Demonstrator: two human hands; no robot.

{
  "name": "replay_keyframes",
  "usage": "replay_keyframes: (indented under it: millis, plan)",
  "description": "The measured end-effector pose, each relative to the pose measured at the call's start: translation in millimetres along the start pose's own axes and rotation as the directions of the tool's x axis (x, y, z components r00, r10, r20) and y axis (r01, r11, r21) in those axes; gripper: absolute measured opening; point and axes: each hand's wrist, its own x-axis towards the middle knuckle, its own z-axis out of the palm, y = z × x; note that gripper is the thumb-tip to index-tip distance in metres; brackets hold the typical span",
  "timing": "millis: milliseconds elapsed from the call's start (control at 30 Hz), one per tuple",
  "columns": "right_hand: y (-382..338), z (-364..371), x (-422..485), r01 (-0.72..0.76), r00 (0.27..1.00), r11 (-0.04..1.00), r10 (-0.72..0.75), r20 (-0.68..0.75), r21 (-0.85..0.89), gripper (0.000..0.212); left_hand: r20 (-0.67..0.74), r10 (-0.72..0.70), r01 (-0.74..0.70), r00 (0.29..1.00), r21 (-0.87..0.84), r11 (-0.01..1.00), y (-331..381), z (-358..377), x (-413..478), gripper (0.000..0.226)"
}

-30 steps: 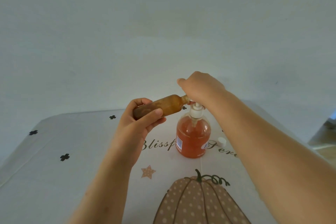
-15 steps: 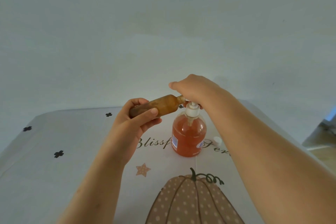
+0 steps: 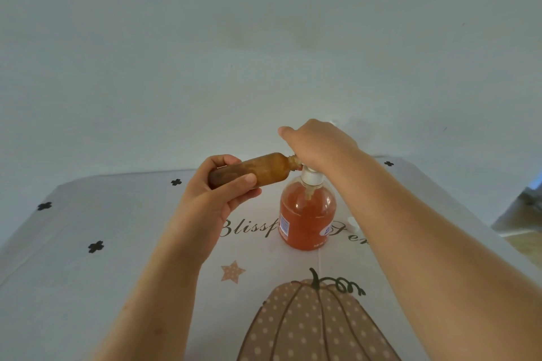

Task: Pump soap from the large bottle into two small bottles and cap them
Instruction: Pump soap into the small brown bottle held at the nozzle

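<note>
The large bottle [image 3: 306, 220], clear with orange soap and a white pump, stands upright on the table. My right hand [image 3: 318, 143] sits on top of its pump head with the fingers bent down over it, hiding the nozzle. My left hand [image 3: 217, 193] grips a small amber bottle [image 3: 264, 168] that lies almost level in the air. Its open neck points right and meets the pump nozzle under my right hand. Brownish soap coats the inside of the small bottle. A small white cap [image 3: 352, 224] lies on the table just right of the large bottle.
The table carries a pale cloth [image 3: 88, 287] printed with a dotted pumpkin [image 3: 316, 322], a star, lettering and black crosses. A plain wall rises right behind the table. The table's right edge drops to a floor at the far right.
Both hands keep the same hold, with the small bottle's neck still at the pump. Only the camera view has shifted slightly.
</note>
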Motion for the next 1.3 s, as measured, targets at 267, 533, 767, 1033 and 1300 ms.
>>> replay_keyframes:
  millis: [267, 533, 767, 1033, 1300]
  plan:
    - [-6.3, -12.1, -1.1, 0.047, 0.989, 0.990, -0.066, -0.133, -0.136, 0.049, -0.010, 0.035, -0.035, 0.999, -0.051, 0.998, 2.1, 4.2, -2.1, 0.036]
    - [-8.5, -11.0, 0.1, -0.010, 1.000, 0.999, 0.009, -0.028, -0.033, 0.045, 0.011, 0.017, -0.016, 1.000, -0.082, 0.997, 2.5, 3.3, -2.1, 0.037]
    - [-7.5, -11.1, -0.5, -0.023, 0.999, 1.000, 0.022, 0.038, 0.010, 0.037, 0.011, 0.008, -0.007, 1.000, -0.072, 0.997, -1.0, 3.2, -1.2, 0.034]
    - [-3.3, -1.2, 1.0, -0.010, 1.000, 1.000, 0.010, -0.010, 0.002, 0.041, 0.006, 0.000, 0.000, 1.000, -0.060, 0.998, -4.0, -0.3, 2.1, 0.031]
    - [-5.1, -3.8, -4.3, 0.000, 1.000, 1.000, 0.000, -0.010, 0.002, 0.035, 0.015, 0.009, -0.008, 1.000, -0.069, 0.998, -2.6, 0.8, 1.1, 0.031]
